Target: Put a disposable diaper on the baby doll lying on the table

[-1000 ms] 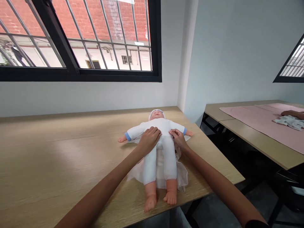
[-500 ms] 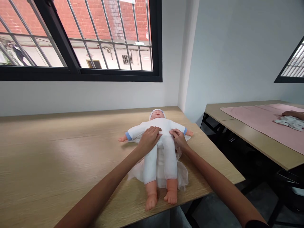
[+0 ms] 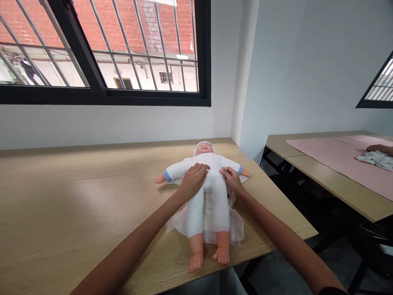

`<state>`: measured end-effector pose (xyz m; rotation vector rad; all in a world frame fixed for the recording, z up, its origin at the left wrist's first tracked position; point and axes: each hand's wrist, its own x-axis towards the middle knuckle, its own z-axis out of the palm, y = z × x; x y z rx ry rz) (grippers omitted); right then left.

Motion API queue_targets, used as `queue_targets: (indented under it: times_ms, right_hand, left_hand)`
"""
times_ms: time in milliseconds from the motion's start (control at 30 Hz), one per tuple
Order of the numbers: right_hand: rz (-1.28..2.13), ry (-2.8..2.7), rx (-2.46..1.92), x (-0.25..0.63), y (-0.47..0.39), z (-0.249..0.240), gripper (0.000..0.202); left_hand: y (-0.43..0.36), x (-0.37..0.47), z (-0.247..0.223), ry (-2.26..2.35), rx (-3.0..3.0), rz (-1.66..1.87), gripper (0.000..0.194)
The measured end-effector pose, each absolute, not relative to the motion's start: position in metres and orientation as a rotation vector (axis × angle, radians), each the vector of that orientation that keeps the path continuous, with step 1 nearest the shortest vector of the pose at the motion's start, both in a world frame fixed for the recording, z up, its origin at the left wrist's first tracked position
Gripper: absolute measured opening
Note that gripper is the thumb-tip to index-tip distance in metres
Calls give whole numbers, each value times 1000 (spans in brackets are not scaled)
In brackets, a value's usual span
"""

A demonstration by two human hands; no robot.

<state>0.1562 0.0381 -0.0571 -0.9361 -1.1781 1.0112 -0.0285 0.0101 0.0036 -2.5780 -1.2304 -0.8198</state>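
A baby doll [image 3: 218, 196] in a white suit with blue cuffs lies on its back, arms spread, head away from me and bare feet near the table's front edge. Sheer white fabric [image 3: 176, 220] is spread under its legs and hips. My left hand [image 3: 195, 178] rests on the left side of the doll's belly, fingers together, with what they grip, if anything, hidden. On the right side of the waist, my right hand [image 3: 231, 178] has thumb and fingers pinched at the white suit; whether cloth is between them is too small to tell.
The doll lies on a wooden table [image 3: 76, 205] against a wall below a barred window [image 3: 138, 98]. At the right, a second table [image 3: 325, 174] bears a pink cloth [image 3: 331, 151] and a patterned white cloth [image 3: 376, 159], touched by another person's hand [image 3: 380, 148].
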Motion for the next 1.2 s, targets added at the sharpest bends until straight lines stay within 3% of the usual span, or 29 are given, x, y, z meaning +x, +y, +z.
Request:
queue_targets:
  times_ms: [533,667,800,933,1067,1200]
  right_hand:
    - [970,-1218,-966,155,32,-52,20]
    - [707,-1395,-993,162,2,-35,20]
    - [245,-2027,-769,168,-46,-20,12]
    - [-72,-2479,-576,165,-69,-16,18]
    - [-84,-2719,-564,162,-73,-11,27]
    - [-152,-2834,-610,168,-74,-7,33]
  left_hand:
    - [4,-30,14,-1262,-2657,-672,22]
    - [-12,-41,14,-1437,-2546,-768,40]
    - [-26,-58,-16,-1540,-2508,-1005,69]
    - [-25,-70,-45,-1605,-2587,-1035,90]
    - [-17,-78,-50,-1593,-2687,-1020,96]
    - [-13,-84,-42,-1502,-2757,-1040,89]
